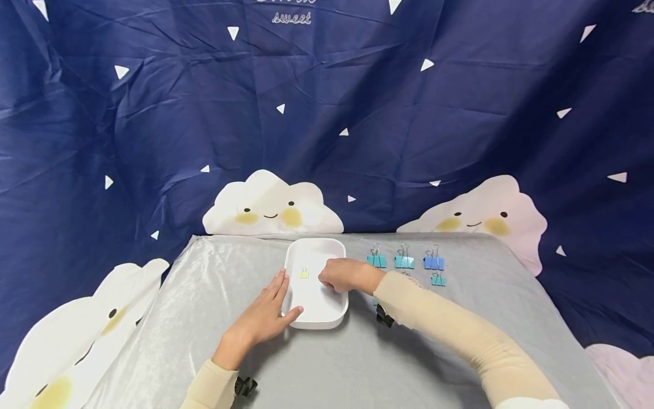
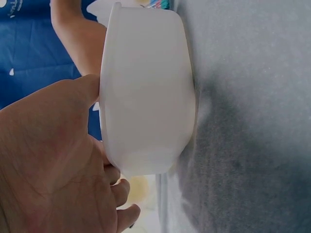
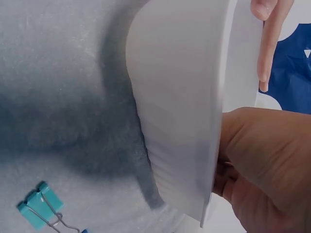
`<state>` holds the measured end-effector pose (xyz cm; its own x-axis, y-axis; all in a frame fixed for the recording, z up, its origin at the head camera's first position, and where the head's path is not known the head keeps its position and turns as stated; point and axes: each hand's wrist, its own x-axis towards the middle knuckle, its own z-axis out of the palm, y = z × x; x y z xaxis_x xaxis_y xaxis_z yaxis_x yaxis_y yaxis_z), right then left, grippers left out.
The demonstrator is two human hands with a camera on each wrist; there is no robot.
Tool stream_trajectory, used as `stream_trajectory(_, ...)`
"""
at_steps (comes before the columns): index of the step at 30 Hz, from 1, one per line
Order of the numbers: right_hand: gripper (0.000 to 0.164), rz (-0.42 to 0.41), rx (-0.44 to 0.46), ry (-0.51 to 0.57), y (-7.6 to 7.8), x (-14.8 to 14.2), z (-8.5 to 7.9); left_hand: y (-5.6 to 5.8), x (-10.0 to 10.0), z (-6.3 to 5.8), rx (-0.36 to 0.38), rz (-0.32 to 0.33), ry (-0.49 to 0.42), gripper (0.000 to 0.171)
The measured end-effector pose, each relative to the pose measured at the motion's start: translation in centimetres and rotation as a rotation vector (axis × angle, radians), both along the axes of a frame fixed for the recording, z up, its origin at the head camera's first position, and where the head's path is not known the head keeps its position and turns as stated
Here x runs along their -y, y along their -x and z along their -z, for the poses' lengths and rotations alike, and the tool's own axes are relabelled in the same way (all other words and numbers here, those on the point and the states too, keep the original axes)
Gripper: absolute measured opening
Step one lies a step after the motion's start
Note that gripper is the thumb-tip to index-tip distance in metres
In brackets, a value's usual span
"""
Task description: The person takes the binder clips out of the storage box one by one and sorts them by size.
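Note:
A white tray (image 1: 315, 313) with rounded corners stands on the grey cloth, and a small yellow binder clip (image 1: 304, 274) lies on its floor. My left hand (image 1: 263, 315) rests along the tray's left side, fingers straight at the rim and thumb over the near left corner. In the left wrist view the left palm (image 2: 53, 160) faces the tray's outer wall (image 2: 148, 92). My right hand (image 1: 347, 275) reaches over the right rim with fingers bent down inside. The wall hides those fingertips in the right wrist view; I cannot tell whether they hold anything.
Right of the tray lie teal binder clips (image 1: 376, 261), a blue binder clip (image 1: 434, 263) and a smaller teal one (image 1: 438, 280). My right sleeve (image 1: 439, 318) partly covers others there. A dark blue curtain (image 1: 317, 142) hangs behind the cloth's far edge.

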<state>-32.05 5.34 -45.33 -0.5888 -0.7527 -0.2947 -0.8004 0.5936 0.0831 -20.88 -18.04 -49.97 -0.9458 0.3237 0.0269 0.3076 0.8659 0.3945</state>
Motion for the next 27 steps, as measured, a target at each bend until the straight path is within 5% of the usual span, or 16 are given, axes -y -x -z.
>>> stream_trajectory(19, 0.030, 0.004, 0.022, -0.010, 0.06, 0.07, 0.41, -0.05, 0.06, 0.04, -0.003, 0.003, -0.002, 0.094)
stream_trajectory(27, 0.017, -0.011, 0.011, 0.024, -0.66, 0.15, 0.49, -0.11, -0.04, -0.03, -0.005, 0.011, 0.001, 0.094)
